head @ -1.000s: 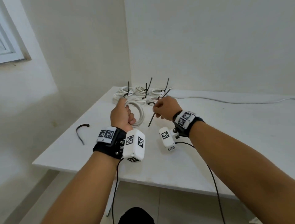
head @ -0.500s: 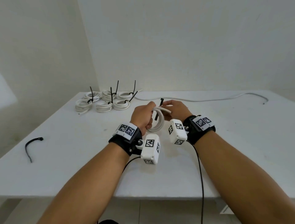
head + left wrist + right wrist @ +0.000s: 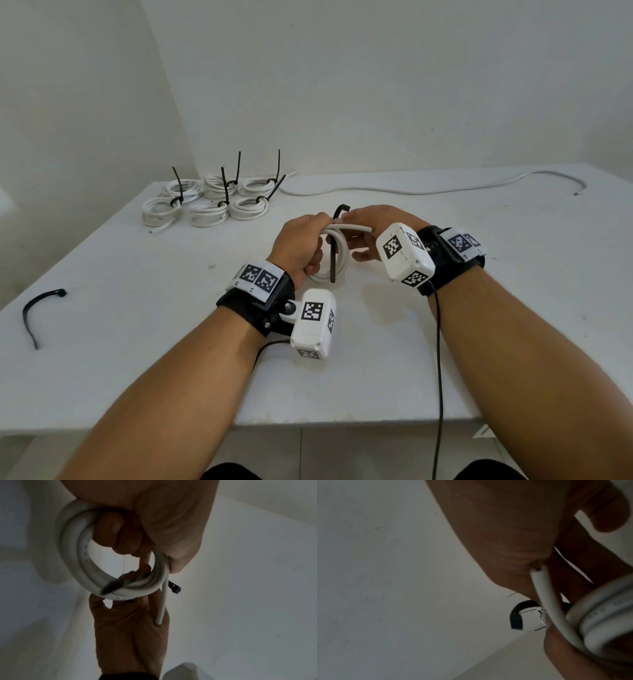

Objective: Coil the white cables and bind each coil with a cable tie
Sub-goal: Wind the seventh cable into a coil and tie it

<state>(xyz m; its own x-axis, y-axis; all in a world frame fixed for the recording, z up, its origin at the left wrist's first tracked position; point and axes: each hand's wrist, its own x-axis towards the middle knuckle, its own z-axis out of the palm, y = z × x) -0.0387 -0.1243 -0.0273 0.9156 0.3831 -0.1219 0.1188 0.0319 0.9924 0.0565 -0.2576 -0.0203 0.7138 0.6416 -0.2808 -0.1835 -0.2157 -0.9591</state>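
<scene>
My left hand (image 3: 303, 241) grips a small white cable coil (image 3: 339, 255) above the table's middle, its fingers (image 3: 120, 536) curled through the ring. My right hand (image 3: 368, 222) meets it from the right and pinches a black cable tie (image 3: 333, 263) against the coil. The tie runs down through the ring, and its top bends over by the fingertips. In the left wrist view the coil (image 3: 80, 563) shows its loose cable end (image 3: 162, 608) lying over the right palm (image 3: 130, 626). In the right wrist view the tie (image 3: 518, 615) curls beside the cable end (image 3: 544, 595).
Several bound coils (image 3: 205, 202) with upright black tie tails sit at the table's back left. A long loose white cable (image 3: 411, 190) lies along the back edge. One spare black cable tie (image 3: 36, 313) lies near the left edge of the white table (image 3: 137, 342).
Both hands carried the coil and tie from beside the bound coils back to the table's middle. The tie, held straight a second ago, now passes through the coil with its top bent.
</scene>
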